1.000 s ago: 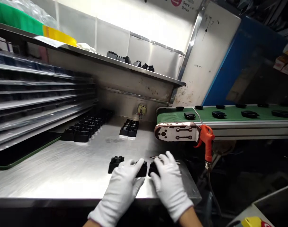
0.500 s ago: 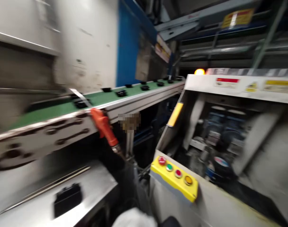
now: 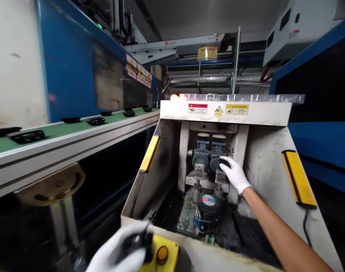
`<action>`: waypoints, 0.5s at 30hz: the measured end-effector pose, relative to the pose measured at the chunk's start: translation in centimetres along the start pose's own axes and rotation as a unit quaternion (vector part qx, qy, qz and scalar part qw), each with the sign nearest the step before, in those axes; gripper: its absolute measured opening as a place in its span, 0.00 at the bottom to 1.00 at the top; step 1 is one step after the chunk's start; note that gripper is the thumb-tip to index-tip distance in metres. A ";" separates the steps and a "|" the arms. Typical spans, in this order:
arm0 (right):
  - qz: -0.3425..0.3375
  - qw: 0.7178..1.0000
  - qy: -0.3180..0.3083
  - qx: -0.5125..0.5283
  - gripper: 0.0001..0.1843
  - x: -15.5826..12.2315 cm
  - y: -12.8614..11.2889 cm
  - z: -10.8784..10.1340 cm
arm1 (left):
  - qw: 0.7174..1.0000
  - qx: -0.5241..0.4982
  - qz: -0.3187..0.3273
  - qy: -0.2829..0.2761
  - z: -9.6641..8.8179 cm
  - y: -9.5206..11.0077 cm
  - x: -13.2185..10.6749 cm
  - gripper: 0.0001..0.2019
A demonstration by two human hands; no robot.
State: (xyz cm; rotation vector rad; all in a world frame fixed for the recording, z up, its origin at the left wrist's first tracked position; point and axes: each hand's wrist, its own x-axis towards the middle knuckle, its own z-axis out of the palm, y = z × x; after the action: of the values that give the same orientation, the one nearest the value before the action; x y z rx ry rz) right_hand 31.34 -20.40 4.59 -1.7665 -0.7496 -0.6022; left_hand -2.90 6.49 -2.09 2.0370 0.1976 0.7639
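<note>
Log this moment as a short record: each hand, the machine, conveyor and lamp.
left hand: white-gloved, blurred, holding a dark part beside the yellow control box
right hand: white-gloved, at the right-hand fixture; grip unclear
machine: white housing, open front
conveyor: green belt carrying black pieces
lamp: glowing orange

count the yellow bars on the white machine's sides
2. The left bar runs along the white machine's left side; the right bar runs along its right side, beyond the right hand. Neither is hidden.
</note>
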 end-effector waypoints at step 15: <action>-0.042 0.998 -0.032 -0.033 0.19 0.7 0.6 -0.4 | 0.952 -0.226 0.130 -0.162 18.1 5.1 25.8 0.28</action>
State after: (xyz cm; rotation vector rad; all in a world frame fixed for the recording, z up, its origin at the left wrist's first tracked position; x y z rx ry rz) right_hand 32.24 -20.80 4.89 -1.8291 -0.8598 -0.6350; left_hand 27.50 1.54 6.47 1.7277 -0.4070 0.5549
